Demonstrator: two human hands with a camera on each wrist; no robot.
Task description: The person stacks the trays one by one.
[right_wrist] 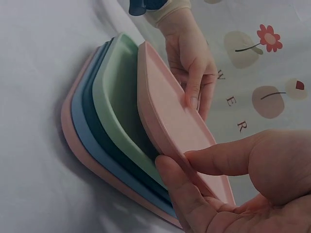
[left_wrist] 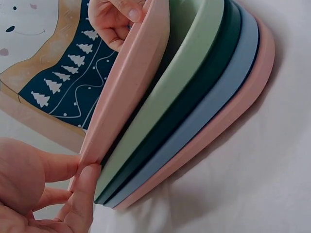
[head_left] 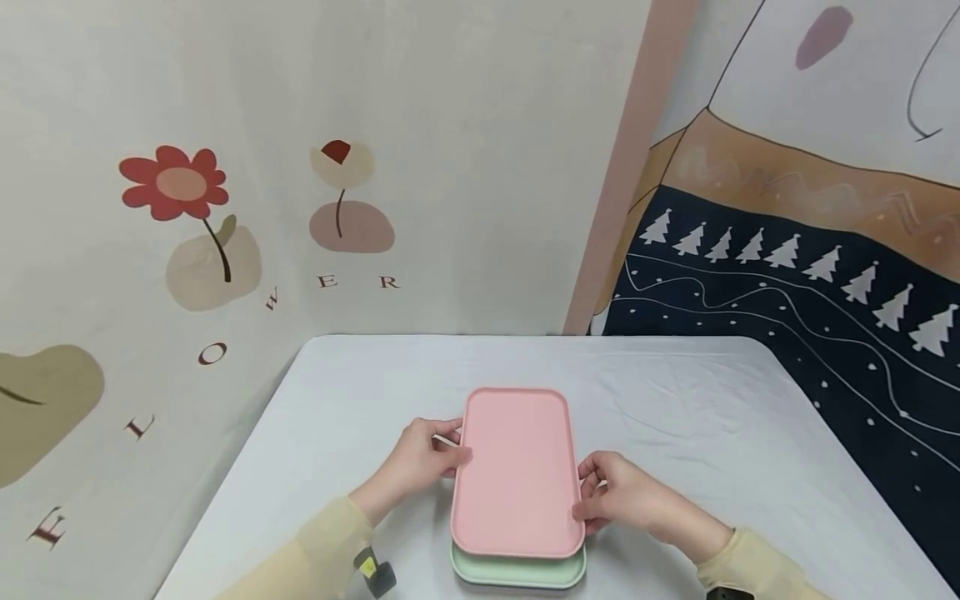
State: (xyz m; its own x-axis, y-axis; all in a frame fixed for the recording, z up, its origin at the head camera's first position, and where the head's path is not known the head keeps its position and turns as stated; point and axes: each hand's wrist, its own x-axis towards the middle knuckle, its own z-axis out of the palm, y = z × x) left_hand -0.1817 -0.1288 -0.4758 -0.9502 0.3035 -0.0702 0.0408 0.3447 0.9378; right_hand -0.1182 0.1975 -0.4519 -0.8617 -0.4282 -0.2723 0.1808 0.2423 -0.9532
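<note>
A pink rectangular tray [head_left: 517,475] with rounded corners is held between both hands, over a stack of similar trays. My left hand [head_left: 427,454] pinches its left long edge, thumb on the rim and fingers beneath. On the opposite edge, nearer the front, my right hand [head_left: 618,492] pinches it the same way. Right under it lies a light green tray [right_wrist: 119,87], with a wedge-shaped gap between the two in the wrist views. Below follow a dark green tray [left_wrist: 194,90], a blue tray [left_wrist: 221,92] and another pink tray [left_wrist: 252,90] at the bottom.
The stack stands on a table with a white cloth [head_left: 360,392], near its front edge. Behind rises a pale printed curtain [head_left: 480,167] with flowers and letters. A dark cloth with white trees [head_left: 750,283] hangs at the right.
</note>
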